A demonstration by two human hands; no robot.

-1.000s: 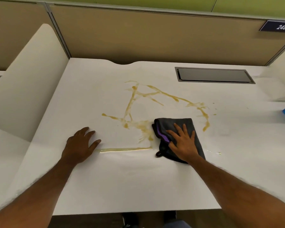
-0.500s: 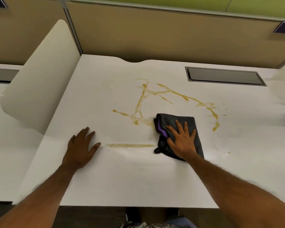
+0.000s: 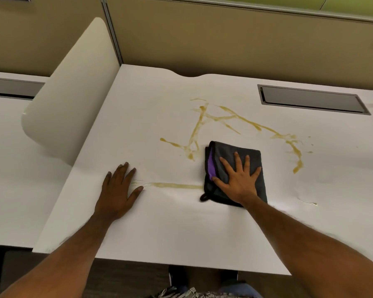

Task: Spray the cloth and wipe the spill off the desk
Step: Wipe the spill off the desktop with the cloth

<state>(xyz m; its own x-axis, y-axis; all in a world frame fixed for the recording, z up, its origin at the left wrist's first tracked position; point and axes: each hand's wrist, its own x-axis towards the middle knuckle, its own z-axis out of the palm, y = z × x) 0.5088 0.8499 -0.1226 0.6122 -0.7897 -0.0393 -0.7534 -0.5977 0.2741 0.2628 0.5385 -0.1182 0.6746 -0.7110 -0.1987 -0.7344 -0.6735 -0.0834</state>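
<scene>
The cloth [image 3: 228, 153] lies folded and flat on the counter [image 3: 181, 229], near the middle, its left edge just beside the yellow-brown spill [image 3: 191, 155]. A folded pad gives a thick, firm face to push with, and it sits where a sweep left or away would take in most of the mess. The right grip [image 3: 239, 181] rests on top with fingers spread and straight, clamping nothing, only pressing down. Spreading likely shares the load over the whole pad, so it slides without bunching. The wrist is low and the forearm runs in from the near right corner, a pose that suits pushing more than lifting.

The left grip [image 3: 116, 190] lies palm-down on bare counter, fingers apart and flat, holding nothing. It looks like a brace for a lean forward. Its thumb tip sits at the end of a near streak [image 3: 177, 185] that runs right to the cloth's lower corner.

Most of the spill is unwiped — thin lines cross beyond the cloth, with a longer trail to the right. No spray bottle shows, so wiping appears to be the step in hand.
</scene>
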